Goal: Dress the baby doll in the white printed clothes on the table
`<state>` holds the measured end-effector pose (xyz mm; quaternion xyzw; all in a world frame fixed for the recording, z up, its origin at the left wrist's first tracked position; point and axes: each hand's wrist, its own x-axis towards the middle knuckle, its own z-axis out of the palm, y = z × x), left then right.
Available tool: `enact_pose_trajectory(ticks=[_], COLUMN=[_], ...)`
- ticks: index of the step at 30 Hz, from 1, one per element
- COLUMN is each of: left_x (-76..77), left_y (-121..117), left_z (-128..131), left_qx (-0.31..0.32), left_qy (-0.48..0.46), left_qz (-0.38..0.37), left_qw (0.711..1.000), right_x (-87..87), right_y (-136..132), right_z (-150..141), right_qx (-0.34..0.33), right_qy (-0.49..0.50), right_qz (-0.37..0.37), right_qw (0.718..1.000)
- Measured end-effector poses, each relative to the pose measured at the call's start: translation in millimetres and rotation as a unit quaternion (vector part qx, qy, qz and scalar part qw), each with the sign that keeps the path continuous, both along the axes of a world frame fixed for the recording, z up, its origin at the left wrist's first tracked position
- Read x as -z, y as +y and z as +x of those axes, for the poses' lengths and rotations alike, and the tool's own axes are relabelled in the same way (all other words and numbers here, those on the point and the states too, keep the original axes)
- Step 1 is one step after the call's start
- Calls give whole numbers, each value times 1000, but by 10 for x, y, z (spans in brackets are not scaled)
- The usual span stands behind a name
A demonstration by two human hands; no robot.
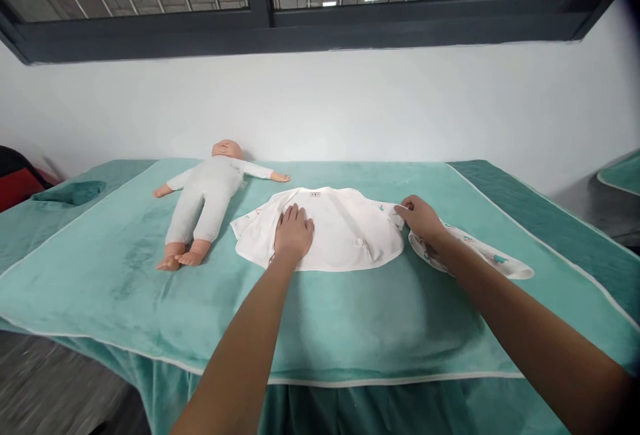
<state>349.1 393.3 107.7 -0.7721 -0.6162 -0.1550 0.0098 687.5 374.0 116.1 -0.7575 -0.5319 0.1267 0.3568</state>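
Note:
A white baby garment [340,228] lies spread inside-out on the teal blanket [125,288]. My left hand [293,229] rests flat on the garment's left half, fingers stretched out. My right hand [421,218] pinches the garment's right edge near where the sleeve begins. The patterned right sleeve [480,255] trails out to the right under my forearm. A baby doll [205,201] in a pale bodysuit lies on its back to the left of the garment, head toward the wall.
The blanket covers a table set against a white wall [350,108] under a dark-framed window [260,15]. A darker teal cloth [70,191] lies at far left. Another teal-covered surface [620,175] shows at far right.

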Motion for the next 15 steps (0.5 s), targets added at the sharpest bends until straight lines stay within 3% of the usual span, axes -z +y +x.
enact_pose_trajectory(ticks=[4,8,15], left_x=[8,5,-14], left_y=[-6,-13,-23], left_z=[2,-1,-7], left_qx=[-2,-3,1], left_qy=[-2,-5,-12], left_qz=[3,2,0], left_qw=[1000,1000,1000], right_x=[43,96,123], right_y=[251,390,338], right_z=[71,99,25], right_qx=[89,131,174], right_qy=[50,72,34], right_qz=[37,68,101], right_qw=[994,987,979])
